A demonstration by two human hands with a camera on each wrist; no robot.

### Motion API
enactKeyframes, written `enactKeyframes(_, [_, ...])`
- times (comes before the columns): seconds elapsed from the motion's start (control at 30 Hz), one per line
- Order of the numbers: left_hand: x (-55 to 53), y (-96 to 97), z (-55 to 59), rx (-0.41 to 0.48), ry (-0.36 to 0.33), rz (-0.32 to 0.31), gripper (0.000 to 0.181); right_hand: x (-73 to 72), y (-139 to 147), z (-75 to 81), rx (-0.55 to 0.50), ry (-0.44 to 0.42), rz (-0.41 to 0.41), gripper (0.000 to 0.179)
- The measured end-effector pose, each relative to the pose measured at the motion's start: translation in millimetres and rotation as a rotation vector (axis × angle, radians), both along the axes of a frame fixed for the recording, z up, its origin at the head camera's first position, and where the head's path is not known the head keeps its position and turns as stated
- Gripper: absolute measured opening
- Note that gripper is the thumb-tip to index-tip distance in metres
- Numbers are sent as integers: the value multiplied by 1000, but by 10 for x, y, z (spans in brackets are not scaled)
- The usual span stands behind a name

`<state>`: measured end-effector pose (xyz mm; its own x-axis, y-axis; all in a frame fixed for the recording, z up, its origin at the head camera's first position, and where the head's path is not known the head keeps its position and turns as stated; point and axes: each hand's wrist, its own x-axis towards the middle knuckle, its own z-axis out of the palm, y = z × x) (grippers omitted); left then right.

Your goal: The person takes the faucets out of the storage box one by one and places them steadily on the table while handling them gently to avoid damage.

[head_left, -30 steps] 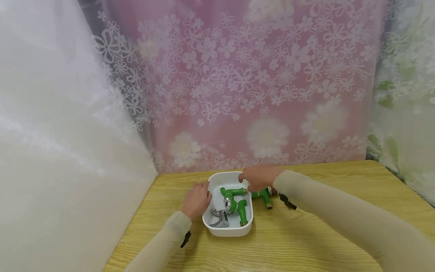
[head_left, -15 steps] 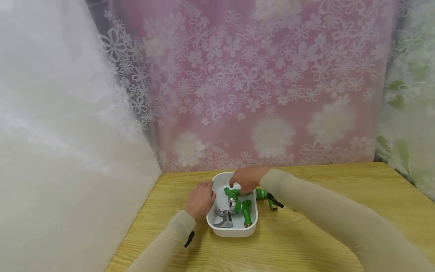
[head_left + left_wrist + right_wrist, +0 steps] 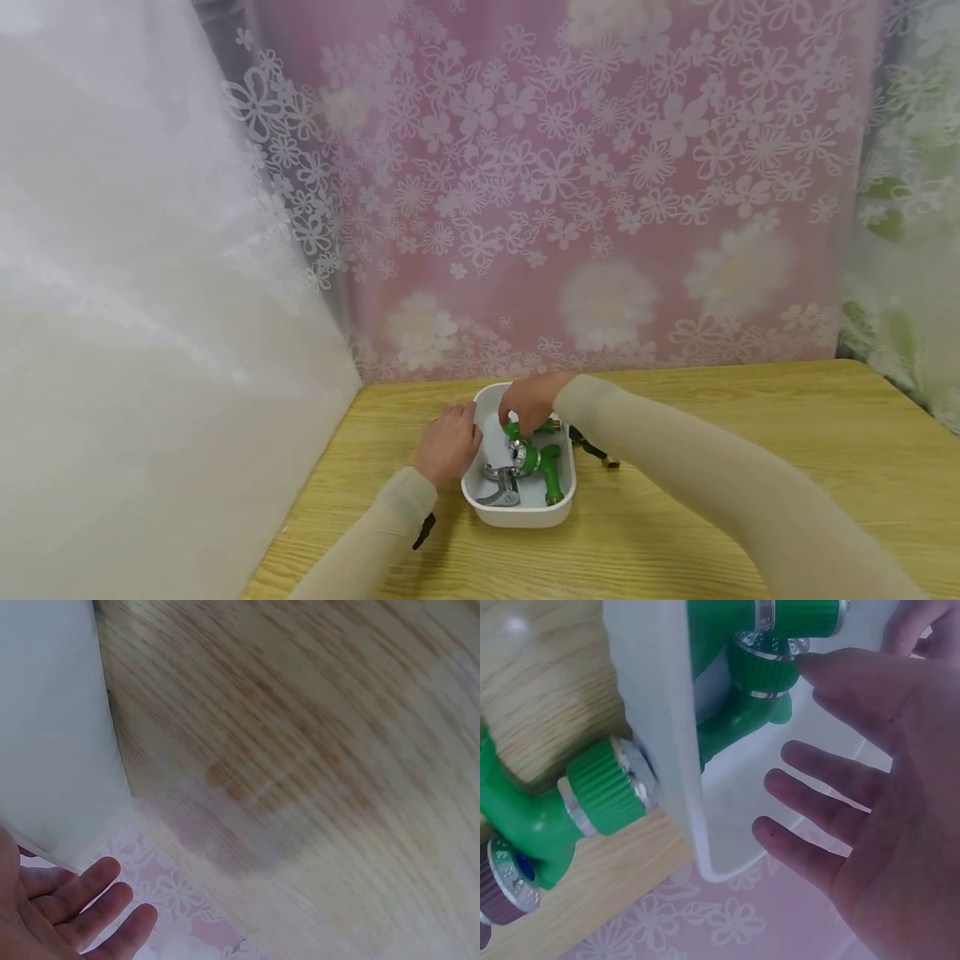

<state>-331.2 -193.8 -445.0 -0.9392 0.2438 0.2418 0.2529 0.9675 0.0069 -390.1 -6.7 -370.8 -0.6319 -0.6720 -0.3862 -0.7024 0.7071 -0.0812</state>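
Observation:
Green taps lie in a white basin (image 3: 525,518). One tap (image 3: 552,475) with a chrome ring points toward the near side; another tap (image 3: 551,427) lies behind it, partly under my right hand (image 3: 532,402). Thumb and fingers of that hand are spread in the right wrist view, the thumb (image 3: 832,671) right at a ringed green collar. A grey metal fitting (image 3: 507,493) sits at the basin's near left. At the left rim rests my left hand (image 3: 450,442), its fingers (image 3: 124,930) loosely bent and apart beside the basin wall in the left wrist view.
Outside the basin's right wall lies another green tap (image 3: 604,787) with a dark brown knob (image 3: 514,881), mostly hidden by my arm in the head view. The wooden table (image 3: 712,417) meets a pink flowered curtain (image 3: 600,208) behind and white sheeting (image 3: 150,333) at left.
My right hand has moved left from the basin's right rim to over the back green tap inside. My left hand has stayed at the left rim. The view has shifted slightly.

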Motion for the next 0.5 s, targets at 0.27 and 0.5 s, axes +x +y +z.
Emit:
enactKeyframes(0.27, [-18,-6,-21,8,-5,1,44,-35,-66,-84,32,-31,-30,44])
enactKeyframes(0.5, [-32,-6,-36,15,1,1,44,-82,-77,-147,50,-47,-50,40])
